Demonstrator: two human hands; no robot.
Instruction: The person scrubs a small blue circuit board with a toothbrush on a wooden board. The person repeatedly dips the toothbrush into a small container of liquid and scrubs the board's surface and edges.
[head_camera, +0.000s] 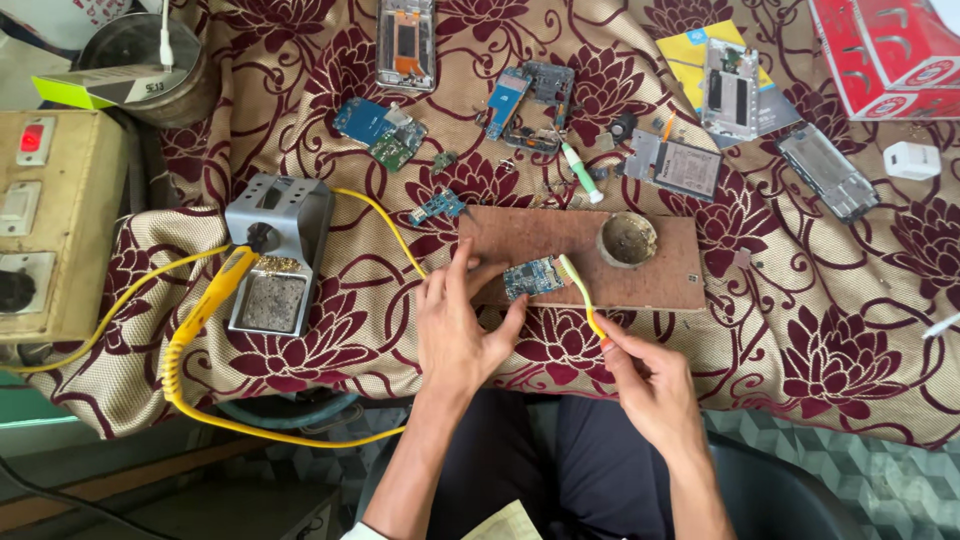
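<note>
A small blue circuit board (533, 277) lies on a brown wooden board (560, 240) at the table's front edge. My left hand (460, 320) rests on the wooden board beside it, fingers spread, thumb and fingertips touching the circuit board's left side. My right hand (645, 385) grips a yellow-green toothbrush (582, 293) by its handle. The brush head sits at the circuit board's upper right corner.
A round dish (627, 239) sits on the wooden board. A soldering iron stand (275, 250) with a yellow iron (215, 290) and yellow cable is at left. Phone frames (405, 42), circuit boards (380, 128), a battery (672, 165) and a red box (885, 50) lie scattered on the floral cloth.
</note>
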